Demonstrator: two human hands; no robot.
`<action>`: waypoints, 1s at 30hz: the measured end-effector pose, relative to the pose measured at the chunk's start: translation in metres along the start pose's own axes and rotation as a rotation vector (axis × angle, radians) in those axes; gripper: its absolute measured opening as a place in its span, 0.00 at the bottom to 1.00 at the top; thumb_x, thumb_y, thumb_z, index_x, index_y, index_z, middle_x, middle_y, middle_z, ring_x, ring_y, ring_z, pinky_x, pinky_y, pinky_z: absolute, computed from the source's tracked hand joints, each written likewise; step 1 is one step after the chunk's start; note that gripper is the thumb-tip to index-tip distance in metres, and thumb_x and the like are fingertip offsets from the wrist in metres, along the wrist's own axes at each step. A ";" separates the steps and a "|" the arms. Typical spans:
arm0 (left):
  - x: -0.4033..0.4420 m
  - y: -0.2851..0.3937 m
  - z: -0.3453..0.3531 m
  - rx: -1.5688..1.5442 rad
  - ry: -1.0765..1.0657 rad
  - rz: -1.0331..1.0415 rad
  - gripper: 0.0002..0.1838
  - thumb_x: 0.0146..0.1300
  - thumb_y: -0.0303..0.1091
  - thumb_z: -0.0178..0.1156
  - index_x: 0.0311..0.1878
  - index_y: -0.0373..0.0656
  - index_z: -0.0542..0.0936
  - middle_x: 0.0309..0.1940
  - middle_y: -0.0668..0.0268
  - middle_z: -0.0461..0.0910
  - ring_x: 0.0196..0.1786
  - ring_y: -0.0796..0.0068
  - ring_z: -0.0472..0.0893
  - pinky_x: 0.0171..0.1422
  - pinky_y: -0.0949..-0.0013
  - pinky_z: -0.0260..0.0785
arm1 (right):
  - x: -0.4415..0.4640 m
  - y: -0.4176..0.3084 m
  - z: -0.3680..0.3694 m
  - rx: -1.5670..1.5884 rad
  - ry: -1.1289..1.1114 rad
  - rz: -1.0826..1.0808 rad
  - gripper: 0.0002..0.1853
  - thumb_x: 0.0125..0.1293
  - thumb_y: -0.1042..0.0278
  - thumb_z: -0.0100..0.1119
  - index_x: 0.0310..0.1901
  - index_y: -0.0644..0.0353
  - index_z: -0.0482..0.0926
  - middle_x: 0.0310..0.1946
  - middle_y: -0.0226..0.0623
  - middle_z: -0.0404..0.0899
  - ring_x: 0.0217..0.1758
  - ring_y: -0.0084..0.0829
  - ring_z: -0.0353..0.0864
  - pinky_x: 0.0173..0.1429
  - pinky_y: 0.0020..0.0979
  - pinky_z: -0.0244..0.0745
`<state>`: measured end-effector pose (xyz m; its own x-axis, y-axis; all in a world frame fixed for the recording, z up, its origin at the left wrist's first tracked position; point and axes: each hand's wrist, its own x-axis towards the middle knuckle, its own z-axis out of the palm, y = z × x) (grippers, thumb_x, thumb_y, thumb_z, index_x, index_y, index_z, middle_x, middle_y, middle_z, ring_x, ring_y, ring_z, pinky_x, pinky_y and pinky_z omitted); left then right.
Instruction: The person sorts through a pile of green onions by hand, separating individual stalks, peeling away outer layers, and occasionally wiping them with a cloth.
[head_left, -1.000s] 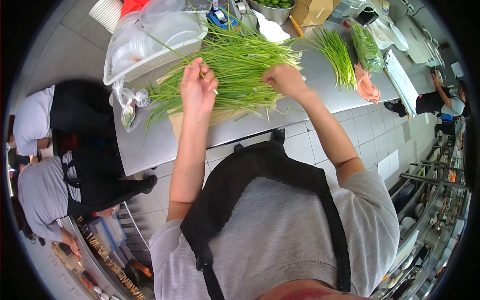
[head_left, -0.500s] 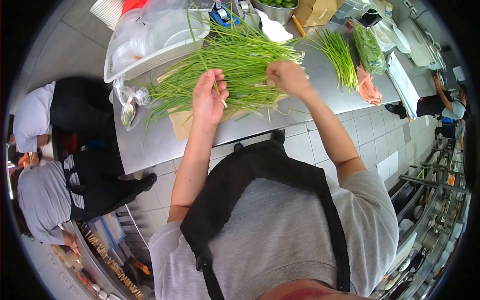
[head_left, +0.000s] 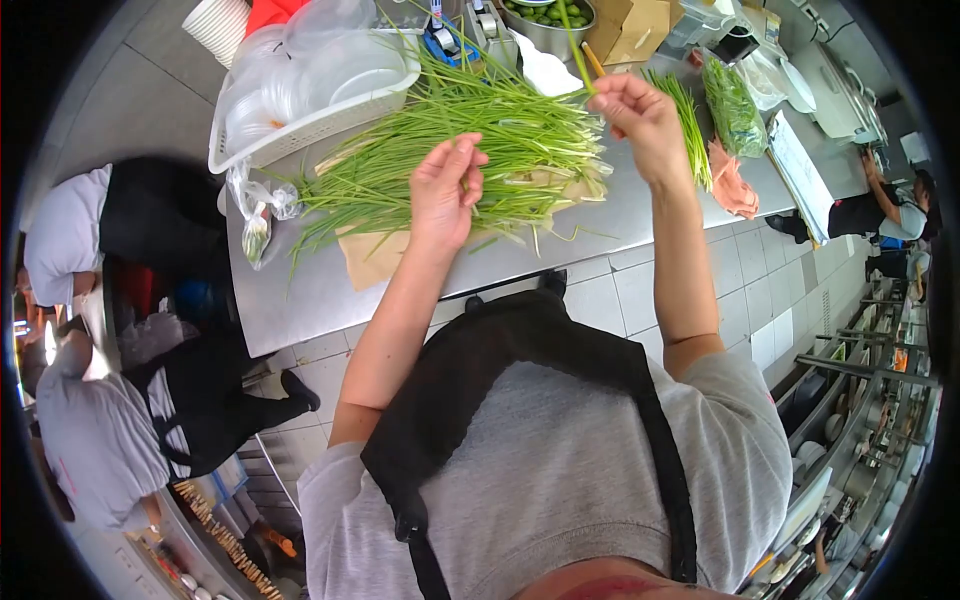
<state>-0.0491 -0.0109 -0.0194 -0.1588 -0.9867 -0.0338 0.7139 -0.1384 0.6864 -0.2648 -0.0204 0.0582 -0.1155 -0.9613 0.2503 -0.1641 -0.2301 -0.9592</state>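
A wide heap of thin spring onions, with pale ends toward the right, lies over brown paper on the steel table. My right hand is raised above the heap's right end and pinches one green spring onion stalk that points up and away. Over the middle of the heap is my left hand, its fingers curled in with the thumb against them. Whether anything thin is between those fingers I cannot make out. To the right of my right hand lies a neater bunch of spring onions, partly hidden by it.
A white basket of clear plastic lids stands left, near a small plastic bag. Behind are tape dispensers and a bowl of green fruit. Bagged greens, a pink cloth and a clipboard lie right. Other people work nearby.
My right hand has moved up and right off the heap and now holds a stalk. The stalk that stood in my left hand is no longer seen there; that hand shifted slightly right.
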 end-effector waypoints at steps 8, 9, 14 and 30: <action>0.002 -0.005 0.008 0.029 -0.010 -0.020 0.11 0.61 0.36 0.53 0.38 0.38 0.75 0.26 0.67 0.74 0.18 0.85 0.66 0.17 0.83 0.53 | -0.002 0.015 0.002 0.032 -0.138 0.129 0.07 0.56 0.72 0.57 0.37 0.61 0.76 0.27 0.26 0.78 0.27 0.10 0.69 0.26 0.15 0.56; 0.002 -0.004 0.006 0.030 0.001 -0.009 0.12 0.61 0.38 0.52 0.38 0.38 0.75 0.26 0.68 0.74 0.19 0.85 0.66 0.17 0.83 0.53 | 0.000 0.018 0.002 0.021 -0.149 0.136 0.07 0.56 0.72 0.57 0.37 0.61 0.76 0.27 0.25 0.77 0.27 0.10 0.69 0.26 0.14 0.55; 0.004 0.010 -0.015 -0.086 0.096 -0.023 0.13 0.62 0.40 0.50 0.39 0.38 0.75 0.26 0.70 0.72 0.22 0.83 0.68 0.19 0.81 0.56 | 0.009 0.062 -0.003 -0.542 -0.067 -0.124 0.10 0.50 0.74 0.60 0.37 0.60 0.77 0.28 0.32 0.78 0.27 0.22 0.75 0.28 0.22 0.66; 0.005 0.026 -0.040 -0.215 0.004 -0.013 0.06 0.61 0.32 0.51 0.40 0.43 0.72 0.25 0.69 0.69 0.23 0.81 0.65 0.20 0.80 0.55 | -0.032 0.084 0.042 -0.895 -0.492 -0.306 0.06 0.47 0.76 0.57 0.30 0.59 0.78 0.27 0.38 0.77 0.30 0.36 0.76 0.33 0.30 0.70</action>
<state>-0.0041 -0.0226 -0.0307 -0.1664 -0.9850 -0.0451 0.8411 -0.1657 0.5149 -0.2334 -0.0151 -0.0361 0.4281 -0.8831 0.1919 -0.8025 -0.4692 -0.3685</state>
